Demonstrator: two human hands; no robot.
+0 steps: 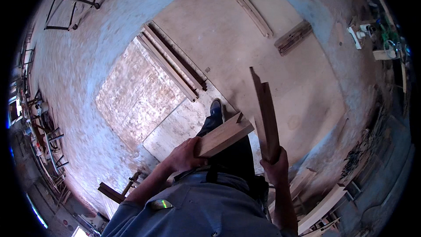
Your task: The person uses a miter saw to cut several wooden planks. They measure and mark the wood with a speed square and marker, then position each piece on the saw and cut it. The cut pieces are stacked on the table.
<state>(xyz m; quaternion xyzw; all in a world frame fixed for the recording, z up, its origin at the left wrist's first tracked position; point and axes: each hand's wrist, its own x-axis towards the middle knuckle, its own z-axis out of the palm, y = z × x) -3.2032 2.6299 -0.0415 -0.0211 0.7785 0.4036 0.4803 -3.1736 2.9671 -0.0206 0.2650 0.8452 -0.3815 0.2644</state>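
My left hand [186, 154] is closed round one end of a pale wooden board [226, 134], which points up and to the right in front of my waist. A small notch shows at its far end. In my right hand [277, 166] is the lower end of a longer wooden piece [265, 120], held nearly upright, with a stepped cut near its narrow top. The two pieces come close together at the board's far end; whether they touch I cannot tell. My shoe [215, 107] shows on the floor beyond the board.
Long timbers [169, 63] lie side by side on the floor ahead. Farther off are another long timber [243, 4] and a short dark wooden piece [294, 38]. A metal frame [72, 3] stands at far left; more boards [322, 208] lie by my right arm.
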